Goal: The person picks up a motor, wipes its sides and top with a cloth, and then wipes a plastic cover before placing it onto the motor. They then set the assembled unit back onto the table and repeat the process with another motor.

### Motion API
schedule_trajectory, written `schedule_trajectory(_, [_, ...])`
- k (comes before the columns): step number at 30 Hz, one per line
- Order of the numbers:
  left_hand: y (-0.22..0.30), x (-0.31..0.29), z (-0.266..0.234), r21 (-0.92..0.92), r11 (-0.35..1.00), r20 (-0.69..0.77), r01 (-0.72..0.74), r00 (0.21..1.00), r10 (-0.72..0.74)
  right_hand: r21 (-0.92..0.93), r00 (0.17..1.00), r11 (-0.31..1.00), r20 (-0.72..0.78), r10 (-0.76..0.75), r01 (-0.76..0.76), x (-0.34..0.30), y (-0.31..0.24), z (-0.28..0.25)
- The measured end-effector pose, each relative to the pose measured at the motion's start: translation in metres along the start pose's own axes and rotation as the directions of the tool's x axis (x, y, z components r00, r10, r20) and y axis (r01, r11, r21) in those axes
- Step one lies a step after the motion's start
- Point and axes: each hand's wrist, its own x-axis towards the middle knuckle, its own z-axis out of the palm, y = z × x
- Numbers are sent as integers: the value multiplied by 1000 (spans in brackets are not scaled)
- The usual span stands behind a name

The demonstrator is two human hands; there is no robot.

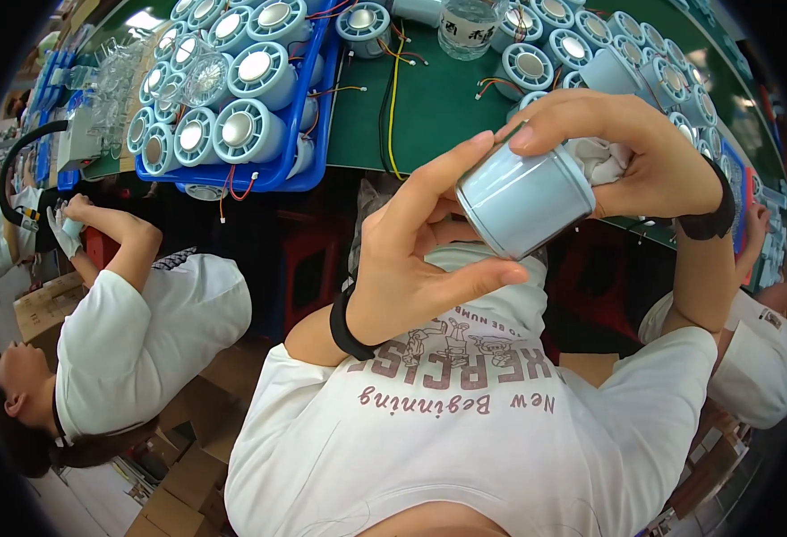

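A light blue cylindrical housing (528,199) is held tilted between both hands, in front of my chest. My left hand (420,224) grips it from the left, with its thumb along the lower rim and its fingers over the upper edge. On the other side my right hand (608,148) curls around the housing, fingertips on its upper edge. A crumpled white cloth or tissue (601,159) is tucked in my right palm, against the end of the housing. The housing's end faces are mostly hidden by my hands.
A blue tray (308,174) full of similar round blue units stands at the left of the green table (358,125). More units (568,45) crowd the right, several with loose wires. A clear bottle (470,31) stands between. Other people sit on both sides.
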Motion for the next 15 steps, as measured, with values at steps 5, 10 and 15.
schedule_trajectory(5, [-3, 2, -7, 284, 937, -9, -204, 976, 216, -15, 981, 983, -66, 183, -185, 1, -23, -2])
schedule_trajectory(10, [-5, 7, -6, 419, 875, -124, -244, 939, 321, 133, 931, 991, -358, 72, -25, -15, -26, 7])
schedule_trajectory(15, [-5, 7, -10, 544, 807, -155, -231, 917, 367, -514, 909, 854, -391, -145, -84, 14, -44, 56])
